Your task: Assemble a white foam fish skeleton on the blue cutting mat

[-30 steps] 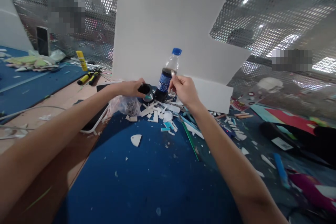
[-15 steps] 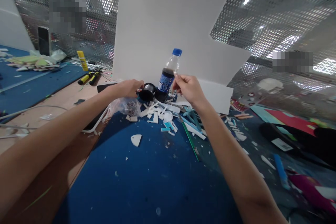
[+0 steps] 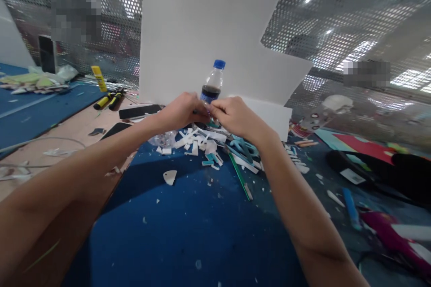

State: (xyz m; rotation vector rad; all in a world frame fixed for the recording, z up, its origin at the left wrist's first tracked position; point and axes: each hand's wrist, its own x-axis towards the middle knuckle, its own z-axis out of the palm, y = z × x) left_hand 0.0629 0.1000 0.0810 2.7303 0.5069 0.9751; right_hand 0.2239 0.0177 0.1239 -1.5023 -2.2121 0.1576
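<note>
My left hand [image 3: 182,110] and my right hand [image 3: 234,116] meet fingertip to fingertip just in front of a cola bottle [image 3: 212,81] with a blue cap. Both hands are closed in a pinch. The left hand covers the black spool it was holding, so the spool is hidden. What the right fingers pinch is too small to make out. Below the hands lies a heap of white and teal scraps [image 3: 198,141] on the blue mat [image 3: 188,219]. A large white foam board [image 3: 202,27] stands behind the bottle.
Teal scissors [image 3: 245,147] and a green strip [image 3: 239,179] lie right of the scraps. A phone [image 3: 139,111], yellow-handled tools [image 3: 106,100] and a glue stick [image 3: 98,78] sit at the left. A crumpled plastic bag [image 3: 163,138] lies under my left wrist. Coloured clutter [image 3: 370,170] fills the right; a perforated metal screen [image 3: 336,31] stands behind.
My hands have come together in front of the bottle. The left hand moved right over the black spool and hides it; the right hand dropped and moved left to meet it.
</note>
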